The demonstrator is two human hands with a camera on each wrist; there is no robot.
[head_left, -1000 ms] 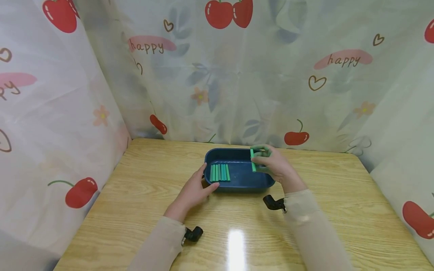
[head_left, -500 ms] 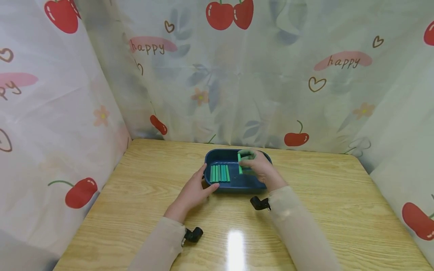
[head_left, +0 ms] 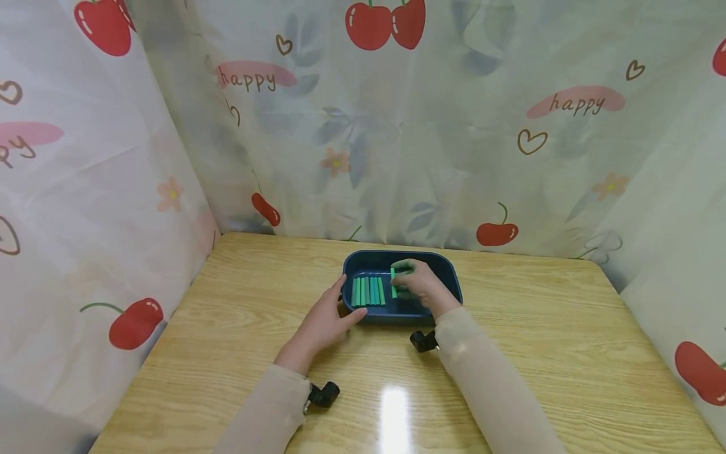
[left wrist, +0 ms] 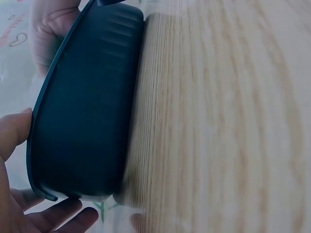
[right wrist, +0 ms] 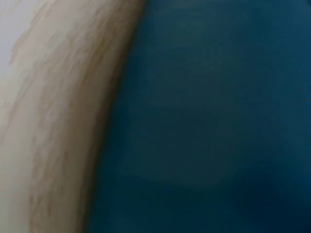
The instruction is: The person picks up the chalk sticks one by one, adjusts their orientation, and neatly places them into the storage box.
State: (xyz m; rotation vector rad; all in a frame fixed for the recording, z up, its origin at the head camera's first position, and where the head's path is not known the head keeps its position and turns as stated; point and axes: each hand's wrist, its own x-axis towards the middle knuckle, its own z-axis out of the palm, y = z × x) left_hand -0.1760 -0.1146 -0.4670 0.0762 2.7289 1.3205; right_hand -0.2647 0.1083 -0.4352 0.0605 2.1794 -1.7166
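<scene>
In the head view, my right hand pinches a slim green stick between thumb and fingers, inside the dark blue tray. The stick stands roughly parallel to a row of similar green and teal sticks lying side by side at the tray's left end, with a small gap between. My left hand holds the tray's near left corner, thumb on the near rim and fingers round the left end. The left wrist view shows this hold on the tray wall. Only the blurred tray wall fills most of the right wrist view.
The tray rests on a wood-grain table near its back edge. A curtain printed with cherries rises behind and on both sides. Small black cameras sit on both wrists.
My right hand has moved left and lower over the tray with the green stick, coming close to the row. The left hand and tray have stayed put.
</scene>
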